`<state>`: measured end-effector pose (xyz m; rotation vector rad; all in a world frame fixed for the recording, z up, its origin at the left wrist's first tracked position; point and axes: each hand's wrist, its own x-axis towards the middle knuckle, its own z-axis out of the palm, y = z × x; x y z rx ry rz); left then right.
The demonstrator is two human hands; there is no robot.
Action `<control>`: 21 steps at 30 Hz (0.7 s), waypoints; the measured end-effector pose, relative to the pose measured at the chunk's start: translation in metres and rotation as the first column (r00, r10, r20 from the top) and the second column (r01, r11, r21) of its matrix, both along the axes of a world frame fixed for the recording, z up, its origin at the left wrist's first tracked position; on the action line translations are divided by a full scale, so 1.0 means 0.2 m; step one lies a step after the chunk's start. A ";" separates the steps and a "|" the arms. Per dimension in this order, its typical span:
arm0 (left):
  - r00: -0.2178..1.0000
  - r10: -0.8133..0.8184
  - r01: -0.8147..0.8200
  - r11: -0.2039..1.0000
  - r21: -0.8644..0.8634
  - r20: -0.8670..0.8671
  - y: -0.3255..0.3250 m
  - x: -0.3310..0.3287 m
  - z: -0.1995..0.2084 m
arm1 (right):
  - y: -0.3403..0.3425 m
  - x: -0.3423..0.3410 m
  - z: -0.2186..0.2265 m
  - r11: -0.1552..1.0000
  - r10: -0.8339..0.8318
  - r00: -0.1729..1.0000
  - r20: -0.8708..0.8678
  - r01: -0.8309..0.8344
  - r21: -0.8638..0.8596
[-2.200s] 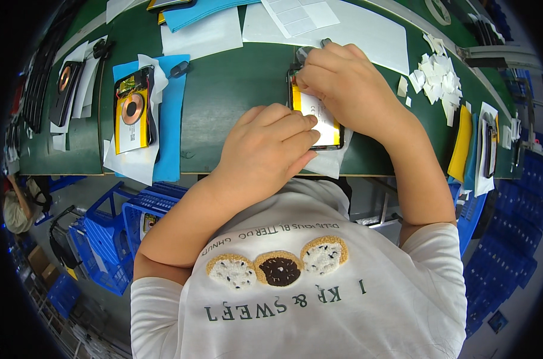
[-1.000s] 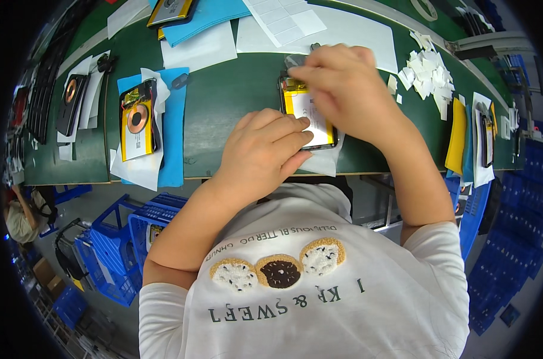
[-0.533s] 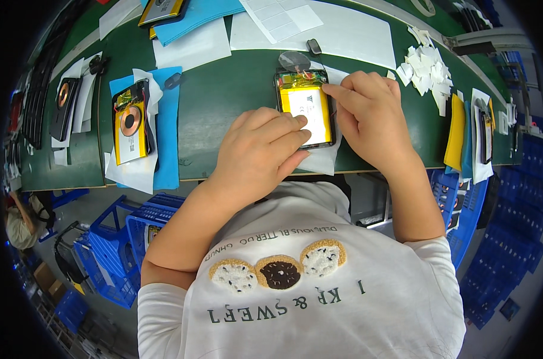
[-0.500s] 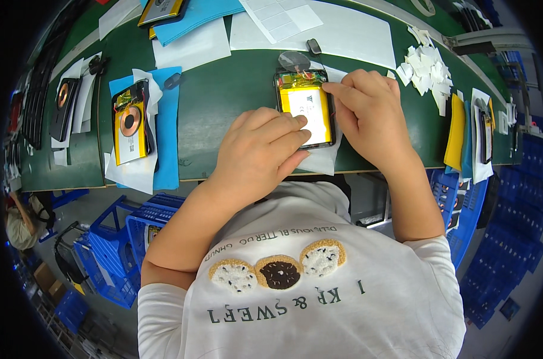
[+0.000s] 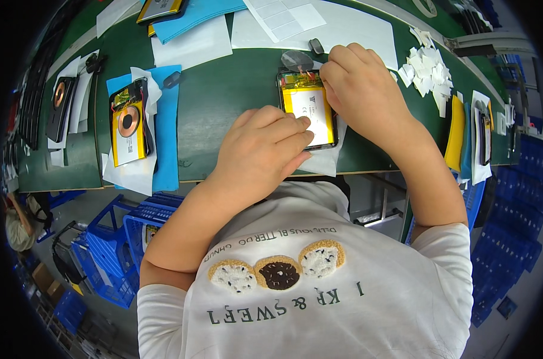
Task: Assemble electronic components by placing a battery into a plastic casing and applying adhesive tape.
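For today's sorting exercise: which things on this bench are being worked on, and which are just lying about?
In use:
left hand
right hand
opened phone
white sheet under it

Lying about:
second opened phone
blue sheet
pile of white scraps
small black part

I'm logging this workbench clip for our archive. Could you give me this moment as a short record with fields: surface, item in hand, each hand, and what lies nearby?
surface: dark green workbench
item: opened black device with yellow battery pack, lying on white paper
left hand: fingertips rest on the battery's lower edge
right hand: fingers at the device's upper right corner
nearby left: second opened device with copper coil on blue sheet
nearby right: pile of small white paper scraps
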<state>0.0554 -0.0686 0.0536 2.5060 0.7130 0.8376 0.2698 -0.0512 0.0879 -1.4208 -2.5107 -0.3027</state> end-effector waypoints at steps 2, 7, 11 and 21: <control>1.000 -0.021 0.021 1.000 0.004 -0.012 0.00 0.01 0.00 | 0.00 0.01 -0.01 1.000 -0.023 1.000 -0.019 0.023 -0.006; 0.997 -0.053 0.054 0.998 0.010 -0.049 0.02 0.02 0.03 | 0.01 0.03 -0.05 0.997 -0.072 0.996 -0.061 0.072 -0.003; 0.999 -0.032 0.032 0.999 -0.026 0.000 0.02 0.03 0.01 | 0.03 0.06 -0.08 0.994 -0.093 0.932 -0.350 0.064 -0.093; 0.999 -0.015 0.016 1.000 -0.018 0.033 0.01 0.03 -0.03 | -0.15 0.08 -0.05 0.997 -0.078 0.953 -0.293 0.074 -0.025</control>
